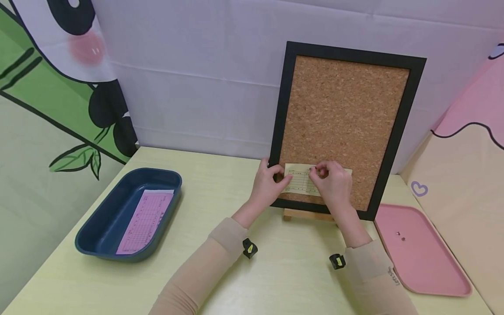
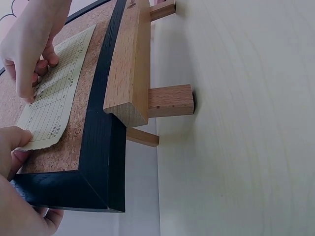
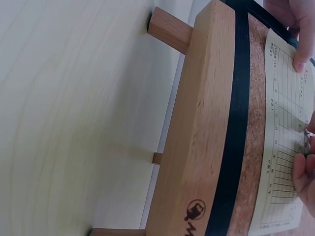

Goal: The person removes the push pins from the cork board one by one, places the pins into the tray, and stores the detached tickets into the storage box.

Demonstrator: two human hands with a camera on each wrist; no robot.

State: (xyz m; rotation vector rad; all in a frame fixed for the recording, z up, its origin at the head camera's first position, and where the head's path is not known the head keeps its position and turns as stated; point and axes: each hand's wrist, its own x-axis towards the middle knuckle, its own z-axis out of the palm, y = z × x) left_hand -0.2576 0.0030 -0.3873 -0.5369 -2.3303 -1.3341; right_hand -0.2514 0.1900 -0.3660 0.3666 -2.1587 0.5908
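Observation:
A black-framed cork board point(image 1: 346, 109) leans upright on a wooden stand point(image 2: 130, 64). Against its lower part lies a pale yellow printed form point(image 1: 297, 180). At the form's left edge, my left hand point(image 1: 263, 183) pinches the paper between thumb and forefinger, and other fingers reach behind the black frame point(image 2: 101, 147). My right hand point(image 1: 335, 186) has thumb and fingertips pinched together at the form's upper edge, around a tiny shiny pin point(image 3: 307, 132) mostly hidden by the fingers. Whether its point is in the cork cannot be seen.
On the left of the table point(image 1: 220, 183) stands a dark blue tray point(image 1: 98, 227) holding pink printed forms point(image 1: 145, 223). A pink tray point(image 1: 433, 258) at right holds a few tiny pins point(image 1: 403, 239). A cloth backdrop point(image 1: 197, 87) hangs behind.

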